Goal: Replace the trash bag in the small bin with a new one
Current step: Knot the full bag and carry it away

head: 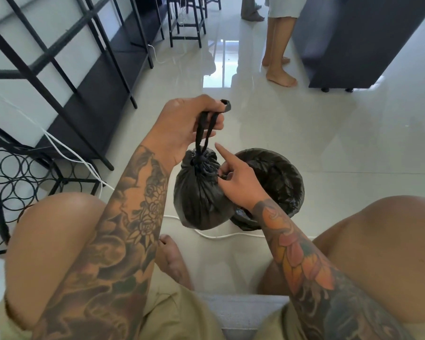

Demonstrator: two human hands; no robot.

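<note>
A full black trash bag [199, 197], cinched at the neck, hangs in the air between my knees. My left hand [184, 128] holds its black drawstring loops up above it. My right hand [233, 182] pinches the gathered neck of the bag, index finger sticking up. Behind and to the right of the bag stands the small round bin [280, 182] on the floor, lined with a black bag whose crumpled inside shows.
A white cable [221, 235] runs across the tiled floor under the bag. Black metal shelving [84, 77] and a wire rack [17, 177] stand at the left. Another person's bare legs [277, 57] stand ahead beside a dark cabinet [358, 45]. Stools stand at the back.
</note>
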